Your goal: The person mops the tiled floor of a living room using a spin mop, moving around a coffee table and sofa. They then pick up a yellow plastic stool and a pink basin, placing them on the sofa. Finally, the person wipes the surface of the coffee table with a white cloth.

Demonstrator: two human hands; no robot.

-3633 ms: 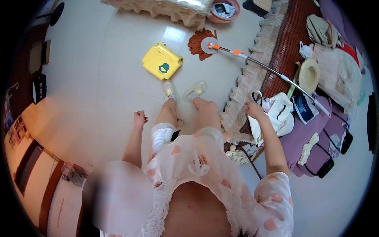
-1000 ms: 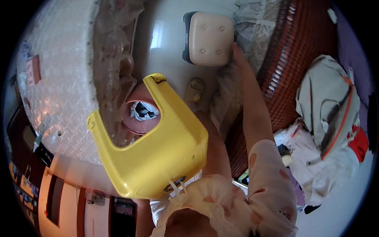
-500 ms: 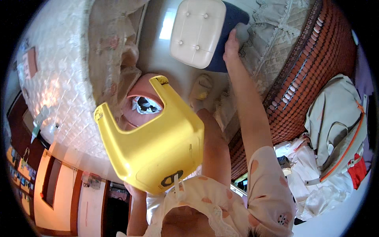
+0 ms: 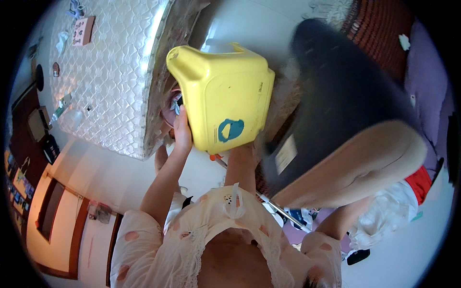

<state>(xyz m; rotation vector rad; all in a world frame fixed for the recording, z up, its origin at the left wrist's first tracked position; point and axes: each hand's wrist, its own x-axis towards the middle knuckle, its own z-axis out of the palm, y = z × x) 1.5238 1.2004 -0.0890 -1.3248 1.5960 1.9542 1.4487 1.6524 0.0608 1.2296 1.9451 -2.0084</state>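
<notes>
My left hand point(image 4: 182, 128) grips the near left edge of a yellow plastic stool point(image 4: 230, 93), thumb against its side. The stool is off the floor and tipped, its top with a dark teal mark facing me. On the right, a dark blue ottoman point(image 4: 345, 101) with a beige padded top point(image 4: 357, 163) is tilted in the air, somewhat blurred. My right forearm point(image 4: 346, 218) runs up to the ottoman and appears to support it; my right hand is hidden behind it. Partly covered by the yellow stool is a pink bin point(image 4: 169, 109).
A bed with a pale quilted cover point(image 4: 108, 81) stands on the left, a pink box point(image 4: 83, 30) on it. At the right are a brown woven mat point(image 4: 382, 38), purple fabric point(image 4: 427, 81) and a white plastic bag point(image 4: 384, 216). A pale floor point(image 4: 204, 168) lies between.
The ottoman has come up off the floor, tipping toward me on the right. The yellow stool has moved up and right and turned, bringing my left hand into fuller view.
</notes>
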